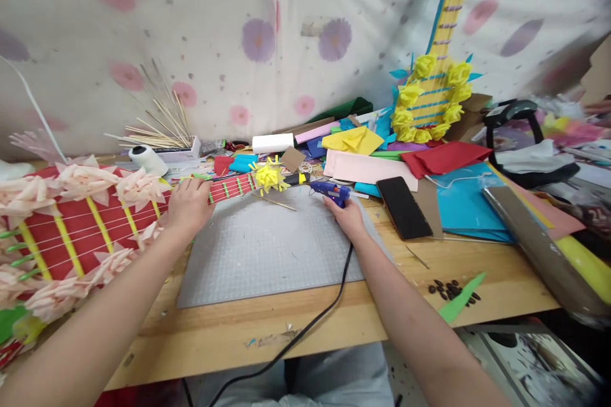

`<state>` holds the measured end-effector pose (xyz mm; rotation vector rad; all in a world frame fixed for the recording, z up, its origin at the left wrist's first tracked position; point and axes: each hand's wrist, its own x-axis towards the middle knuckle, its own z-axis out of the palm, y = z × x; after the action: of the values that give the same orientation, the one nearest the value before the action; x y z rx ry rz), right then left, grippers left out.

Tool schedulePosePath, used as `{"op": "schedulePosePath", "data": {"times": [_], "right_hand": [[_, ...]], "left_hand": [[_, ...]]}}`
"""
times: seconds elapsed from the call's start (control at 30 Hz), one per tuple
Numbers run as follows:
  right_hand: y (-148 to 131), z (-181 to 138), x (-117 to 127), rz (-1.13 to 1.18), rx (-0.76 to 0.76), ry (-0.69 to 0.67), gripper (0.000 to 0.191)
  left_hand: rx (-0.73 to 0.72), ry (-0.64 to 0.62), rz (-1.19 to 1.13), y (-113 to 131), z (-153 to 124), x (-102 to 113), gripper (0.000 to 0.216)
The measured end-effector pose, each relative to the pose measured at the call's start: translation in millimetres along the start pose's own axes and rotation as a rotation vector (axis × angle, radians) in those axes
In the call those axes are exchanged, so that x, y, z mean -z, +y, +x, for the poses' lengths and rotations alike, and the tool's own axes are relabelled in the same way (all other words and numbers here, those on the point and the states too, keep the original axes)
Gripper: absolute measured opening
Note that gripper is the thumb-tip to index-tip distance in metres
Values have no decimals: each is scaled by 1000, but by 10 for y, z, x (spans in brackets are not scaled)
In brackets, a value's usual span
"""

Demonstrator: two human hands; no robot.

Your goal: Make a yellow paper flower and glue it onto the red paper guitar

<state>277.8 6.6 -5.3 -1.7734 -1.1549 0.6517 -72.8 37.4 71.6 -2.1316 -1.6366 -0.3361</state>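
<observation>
A red paper guitar (81,226) with yellow bars and pale pink paper flowers lies across the left of the wooden table (334,318). My left hand (188,203) is closed on its red neck, near a yellow paper flower (268,176) at the neck's end. My right hand (347,213) grips a blue glue gun (330,191), its nozzle pointing left towards that flower. The gun's black cord (310,324) runs down over the table's front edge. Both hands rest at the far edge of a grey cutting mat (267,254).
A black phone (403,206) lies right of the mat. Sheets of coloured paper (429,165) are piled behind and right. A yellow paper guitar (436,89) leans on the flowered cloth. Wooden sticks (160,121), a white tape roll (143,156), dark seeds (449,289) and a green scrap (461,299) lie about.
</observation>
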Motion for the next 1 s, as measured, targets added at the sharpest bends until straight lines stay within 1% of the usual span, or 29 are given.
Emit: {"op": "schedulePosePath", "data": {"times": [0.07,0.2,0.43,0.5,0.6,0.7,0.8,1.0], "right_hand": [[-1,0,-1,5,-2,5,55],[-2,1,-4,11,-10,-1,56],[-24,-14,5,-3,-14,3,56],[-26,-15,12,-41,4,43,56],[-17,-7,27,-151,23,142,54],[-3,3,42,-242,34,183,51],[6,3,48,-273,57,162,50],[-11,-21,35,-328,104,119,44]], "left_hand": [[-14,-1,13,-19,6,4,36],[-43,-47,41,-33,9,44,37],[-36,-115,53,-39,2,82,35],[-48,-146,56,-31,7,85,33],[-65,-174,68,8,23,106,30],[-46,-192,78,72,54,160,29],[-25,-204,77,129,102,235,28],[52,-168,9,206,229,371,31]]}}
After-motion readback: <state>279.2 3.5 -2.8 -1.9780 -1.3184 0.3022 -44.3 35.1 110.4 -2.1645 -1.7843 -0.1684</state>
